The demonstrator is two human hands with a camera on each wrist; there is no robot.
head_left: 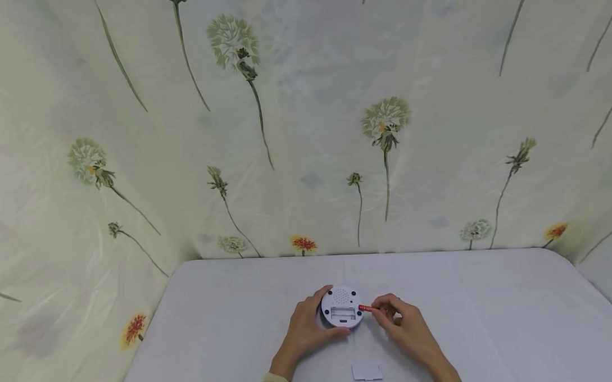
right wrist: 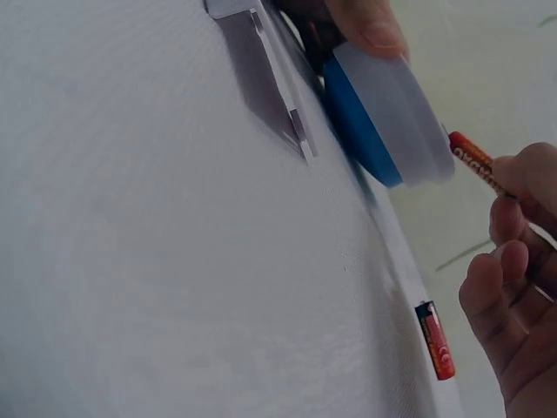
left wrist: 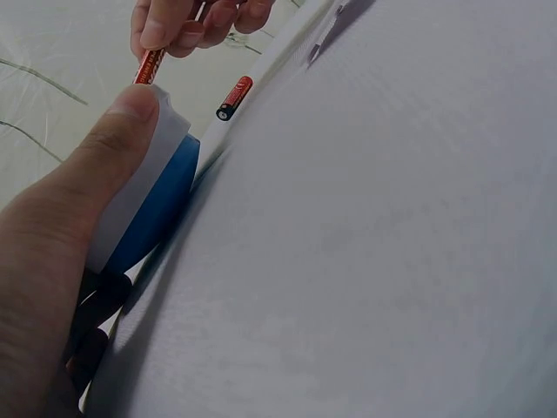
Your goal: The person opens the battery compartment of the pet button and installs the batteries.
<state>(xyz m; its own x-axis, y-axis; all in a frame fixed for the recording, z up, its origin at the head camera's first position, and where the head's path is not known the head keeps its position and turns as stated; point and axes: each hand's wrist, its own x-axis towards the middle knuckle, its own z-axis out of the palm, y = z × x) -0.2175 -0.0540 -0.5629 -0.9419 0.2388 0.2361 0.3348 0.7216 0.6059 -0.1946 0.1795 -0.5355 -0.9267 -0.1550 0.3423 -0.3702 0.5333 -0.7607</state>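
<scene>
The left hand grips a round white-and-blue device, with the thumb on the near rim and the fingers around the left and far rim; the vented underside faces up. The right hand pinches a red cylindrical battery between thumb and forefinger, its other fingers loosely bent. The governing relation is battery to battery compartment: the uncovered compartment lies to the left of the battery's leading end and slightly nearer the person. The long axes of both run roughly left to right, with the battery slightly skewed. The right hand is the nearer hand to the compartment's right end. In the head view the battery tip overlaps the device's right rim; contact cannot be confirmed. The left thumb and fingers leave the compartment opening and the right rim uncovered, so access appears best from above and from the right. A second battery lies on the white tabletop near the right hand. The battery cover lies apart from the device, toward the person. Tabletop extends beyond both hands to either side.
</scene>
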